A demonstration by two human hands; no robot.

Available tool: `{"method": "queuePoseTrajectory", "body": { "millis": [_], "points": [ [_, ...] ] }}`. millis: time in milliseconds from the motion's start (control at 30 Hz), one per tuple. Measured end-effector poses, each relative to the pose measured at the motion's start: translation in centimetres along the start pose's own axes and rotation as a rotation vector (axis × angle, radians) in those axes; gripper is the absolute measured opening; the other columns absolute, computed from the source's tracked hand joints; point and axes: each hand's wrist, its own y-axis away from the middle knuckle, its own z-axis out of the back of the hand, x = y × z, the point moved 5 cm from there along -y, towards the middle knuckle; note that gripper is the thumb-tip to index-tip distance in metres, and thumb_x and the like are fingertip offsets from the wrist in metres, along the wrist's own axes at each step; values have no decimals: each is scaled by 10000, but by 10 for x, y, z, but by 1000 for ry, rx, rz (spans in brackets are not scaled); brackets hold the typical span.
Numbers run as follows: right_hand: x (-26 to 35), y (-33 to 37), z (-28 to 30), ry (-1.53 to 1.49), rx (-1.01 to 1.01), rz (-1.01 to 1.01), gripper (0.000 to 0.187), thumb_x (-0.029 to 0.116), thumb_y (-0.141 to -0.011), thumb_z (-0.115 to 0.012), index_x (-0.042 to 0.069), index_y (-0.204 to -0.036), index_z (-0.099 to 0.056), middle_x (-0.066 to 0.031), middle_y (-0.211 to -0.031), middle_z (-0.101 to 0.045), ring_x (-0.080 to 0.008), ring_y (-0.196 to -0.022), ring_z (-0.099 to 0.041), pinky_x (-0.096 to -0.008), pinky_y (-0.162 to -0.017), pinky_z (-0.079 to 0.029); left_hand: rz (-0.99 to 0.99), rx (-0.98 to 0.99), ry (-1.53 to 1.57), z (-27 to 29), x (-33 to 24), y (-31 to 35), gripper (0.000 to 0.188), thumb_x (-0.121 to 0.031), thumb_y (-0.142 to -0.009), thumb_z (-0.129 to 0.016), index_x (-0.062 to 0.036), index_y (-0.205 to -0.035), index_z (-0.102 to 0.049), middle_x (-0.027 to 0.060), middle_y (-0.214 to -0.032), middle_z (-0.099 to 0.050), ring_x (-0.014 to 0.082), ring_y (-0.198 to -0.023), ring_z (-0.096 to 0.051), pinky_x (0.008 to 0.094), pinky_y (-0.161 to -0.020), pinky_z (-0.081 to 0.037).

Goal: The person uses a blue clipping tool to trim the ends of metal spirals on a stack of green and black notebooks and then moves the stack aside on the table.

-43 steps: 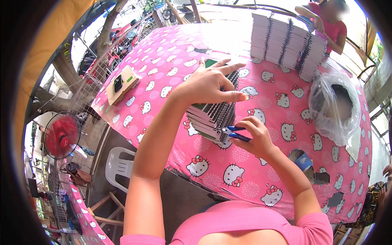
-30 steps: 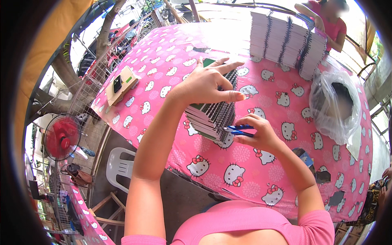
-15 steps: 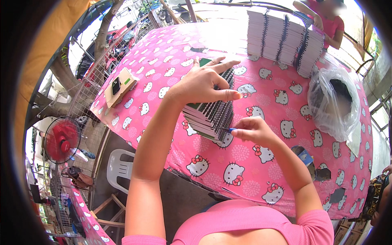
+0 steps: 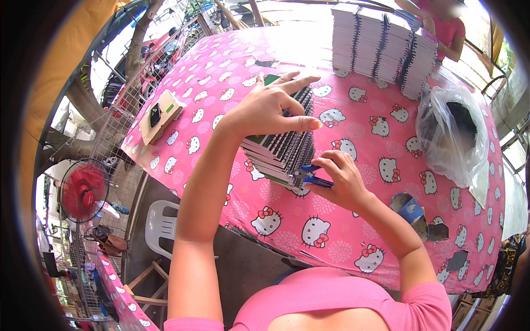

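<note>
The stack of spiral-bound notebooks [image 4: 279,146] lies on the pink tabletop [image 4: 375,138], pinned under the flat, open left hand [image 4: 270,107]. The right hand [image 4: 339,179], closed around blue-handled pliers [image 4: 310,175], has edged in from a moment ago (tips now at the wire binding), so the crimping looks under way.

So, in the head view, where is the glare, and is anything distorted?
Head view: sunlight washes out the far table edge near the notebook stacks; the fisheye bends the table rim and darkens the corners; the left hand and right hand are sharp.
</note>
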Motion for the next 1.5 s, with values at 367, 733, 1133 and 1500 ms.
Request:
{"method": "queuePoseTrajectory", "body": {
  "millis": [367,733,1133,1500],
  "points": [
    [-27,7,-16,-568,394,-528,342,317,-813,-749,19,-954,-660,-63,-801,-648,-189,-751,-637,-334,-653,-505,-14,-7,3,-1,1,-1,448,-537,-780,-706,-101,-679,-739,137,-1491,-390,385,-1423,-246,528,-1131,-209],
    [-37,-2,-13,-561,515,-617,380,352,-767,-784,19,-920,-684,-110,-869,-643,-198,-805,-635,-339,-703,-514,-12,12,-26,2,-6,-4,431,-511,-787,-709,-97,-674,-735,155,-1484,-395,395,-1416,-256,548,-1125,-204],
    [-9,6,4,56,55,56,472,284,-667,-825,65,-1034,-625,-107,-976,-609,-294,-912,-601,-365,-782,-495,-35,-32,-11,1,1,-1,423,-499,-779,-716,-90,-675,-733,156,-1483,-397,385,-1410,-279,516,-1122,-243],
    [-53,20,-24,-1085,692,-1115,452,378,-869,-691,-71,-910,-662,-122,-649,-632,-234,-518,-656,-332,-402,-514,20,59,-78,-3,-5,-11,440,-591,-782,-664,-169,-684,-742,48,-1498,-395,343,-1426,-249,769,-1030,-52]
  ]
}}
